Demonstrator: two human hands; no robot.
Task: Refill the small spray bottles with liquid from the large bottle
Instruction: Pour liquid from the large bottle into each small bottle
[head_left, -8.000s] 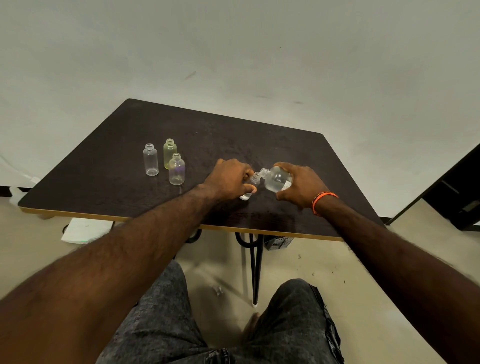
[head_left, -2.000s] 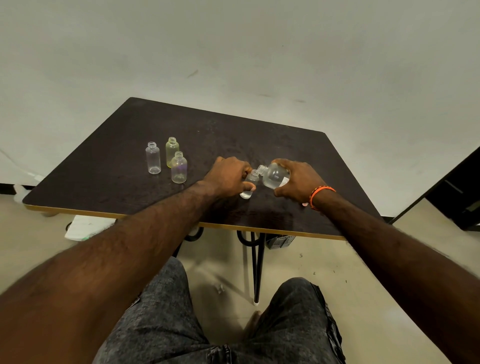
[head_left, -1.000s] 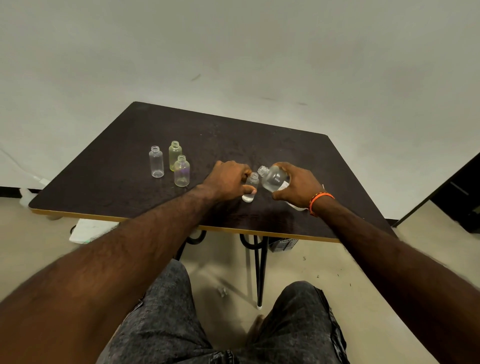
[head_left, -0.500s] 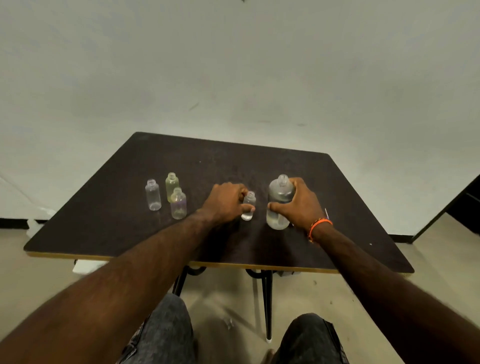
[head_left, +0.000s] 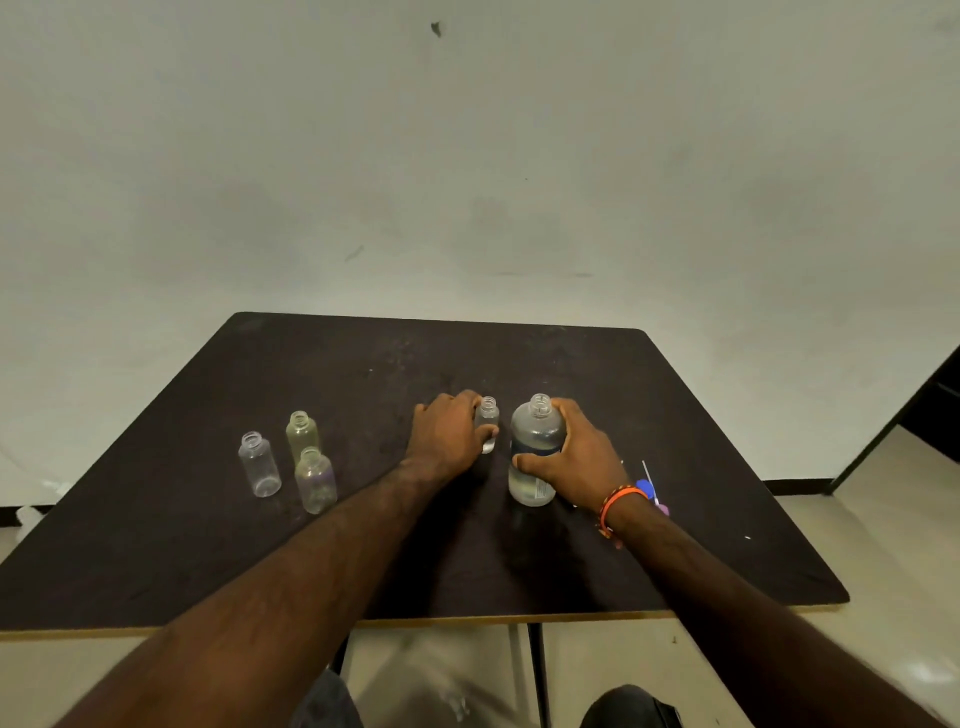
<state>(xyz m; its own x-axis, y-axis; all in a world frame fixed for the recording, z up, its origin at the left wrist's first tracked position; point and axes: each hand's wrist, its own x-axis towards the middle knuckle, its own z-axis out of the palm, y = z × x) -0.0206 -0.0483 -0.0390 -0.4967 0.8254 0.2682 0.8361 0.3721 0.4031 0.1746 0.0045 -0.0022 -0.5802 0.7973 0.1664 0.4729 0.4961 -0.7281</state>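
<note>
Large bottle (head_left: 535, 452) now upright, in right grip (head_left: 576, 457)

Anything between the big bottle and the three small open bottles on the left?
Yes. The left hand, gripping a small bottle, sits between the large bottle and the three bottles.

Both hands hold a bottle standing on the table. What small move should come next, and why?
Probably the left hand moves its small bottle aside and reaches for one of the three open small bottles. The large bottle, gripped by the right hand, stands upright, so no pouring is happening now.
</note>
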